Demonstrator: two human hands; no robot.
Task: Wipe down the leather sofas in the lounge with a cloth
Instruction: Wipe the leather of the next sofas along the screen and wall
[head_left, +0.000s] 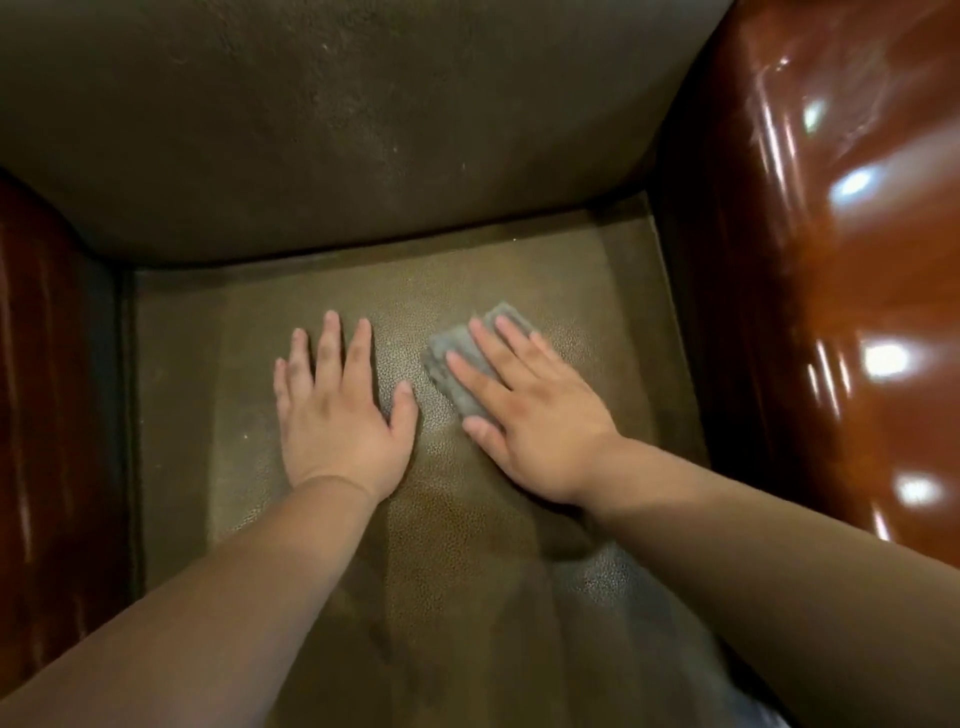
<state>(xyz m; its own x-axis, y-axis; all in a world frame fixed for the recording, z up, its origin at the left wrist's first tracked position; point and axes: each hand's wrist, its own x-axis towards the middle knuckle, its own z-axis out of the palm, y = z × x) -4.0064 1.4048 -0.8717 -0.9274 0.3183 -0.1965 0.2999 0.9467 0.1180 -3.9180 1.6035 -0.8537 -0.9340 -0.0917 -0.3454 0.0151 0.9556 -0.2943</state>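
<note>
Pebbled olive-brown leather seat (322, 519), matte; backrest (332, 130) the same hide. Glossy red-brown armrest (831, 260) at 3 o'clock. I see the right hand (540, 421) flat, fingers straight, pressing a crumpled grey cloth (457, 364) onto mid-seat. Left hand (337, 415) at 9 o'clock of it, splayed flat, holding nothing.
</note>
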